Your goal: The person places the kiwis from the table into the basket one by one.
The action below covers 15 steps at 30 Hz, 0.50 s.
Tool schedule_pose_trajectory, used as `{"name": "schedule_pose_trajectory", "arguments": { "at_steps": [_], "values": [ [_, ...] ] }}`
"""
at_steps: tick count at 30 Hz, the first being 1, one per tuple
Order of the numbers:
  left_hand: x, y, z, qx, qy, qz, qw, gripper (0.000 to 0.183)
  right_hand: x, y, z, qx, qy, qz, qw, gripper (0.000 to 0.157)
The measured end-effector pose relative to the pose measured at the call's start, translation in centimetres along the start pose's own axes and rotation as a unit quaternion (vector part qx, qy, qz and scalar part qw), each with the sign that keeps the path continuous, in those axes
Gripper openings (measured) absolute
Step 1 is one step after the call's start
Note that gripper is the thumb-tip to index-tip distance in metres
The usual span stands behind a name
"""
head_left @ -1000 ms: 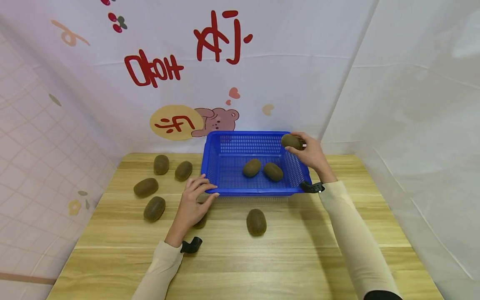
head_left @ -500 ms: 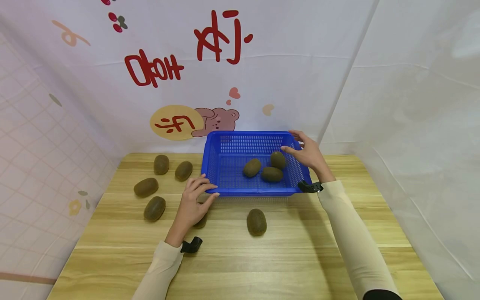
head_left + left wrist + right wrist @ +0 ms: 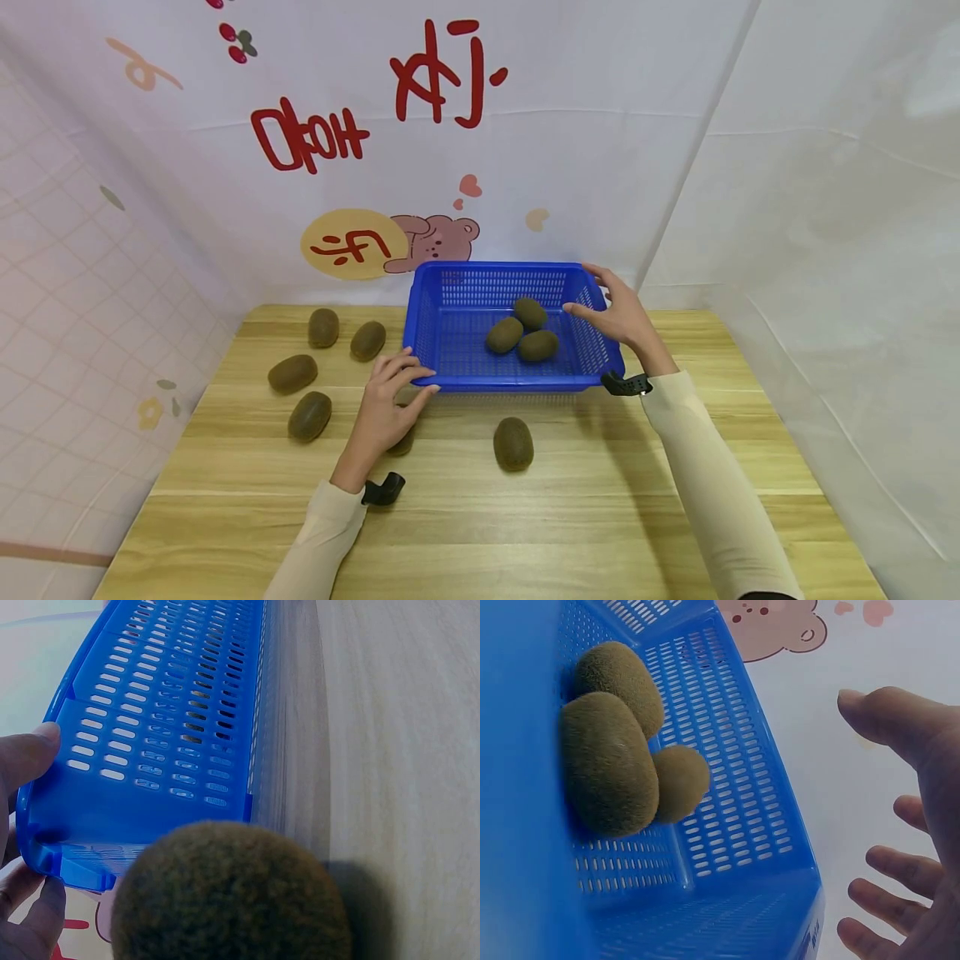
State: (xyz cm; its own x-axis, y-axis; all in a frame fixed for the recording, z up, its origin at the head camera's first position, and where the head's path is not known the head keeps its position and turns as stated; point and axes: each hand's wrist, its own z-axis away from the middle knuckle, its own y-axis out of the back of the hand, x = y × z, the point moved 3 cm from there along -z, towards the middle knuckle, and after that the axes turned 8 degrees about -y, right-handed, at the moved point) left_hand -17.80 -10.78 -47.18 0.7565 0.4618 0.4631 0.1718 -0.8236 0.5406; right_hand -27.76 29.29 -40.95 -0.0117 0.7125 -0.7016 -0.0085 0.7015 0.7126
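Observation:
A blue plastic basket (image 3: 517,385) with slotted walls stands on the table, three brown kiwis (image 3: 537,345) touching each other inside it. My left hand (image 3: 387,407) holds its front left corner, with the thumb (image 3: 36,750) at the front rim and the fingers round the side. Partly hidden under that hand lies another kiwi (image 3: 403,442), which looms close in the left wrist view. At the basket's right rim my right hand (image 3: 617,312) is spread, thumb apart from the fingers and nothing in its grasp. In the right wrist view the kiwis (image 3: 611,769) rest against one another.
One kiwi (image 3: 513,444) lies on the wooden table (image 3: 570,517) in front of the basket. Several more, among them a kiwi (image 3: 309,417), are spread to the left. A printed white cloth (image 3: 585,142) hangs close behind the basket.
The right hand has let go of a kiwi, which dropped into the basket and rolled left against the two others. The left hand has stayed at the corner.

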Motion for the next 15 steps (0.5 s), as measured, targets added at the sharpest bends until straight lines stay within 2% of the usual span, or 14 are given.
{"name": "schedule_pose_trajectory", "arguments": {
  "at_steps": [8,15],
  "values": [
    [0.1,0.0,0.0,-0.002,0.006,-0.002,1.0000,0.020,-0.3,0.1,1.2,0.006,0.013,0.013,1.000,0.093],
    [0.1,0.0,0.0,0.004,-0.002,-0.004,1.0000,0.020,-0.4,-0.1,2.6,0.002,0.017,0.020,1.000,0.093]
  ]
}}
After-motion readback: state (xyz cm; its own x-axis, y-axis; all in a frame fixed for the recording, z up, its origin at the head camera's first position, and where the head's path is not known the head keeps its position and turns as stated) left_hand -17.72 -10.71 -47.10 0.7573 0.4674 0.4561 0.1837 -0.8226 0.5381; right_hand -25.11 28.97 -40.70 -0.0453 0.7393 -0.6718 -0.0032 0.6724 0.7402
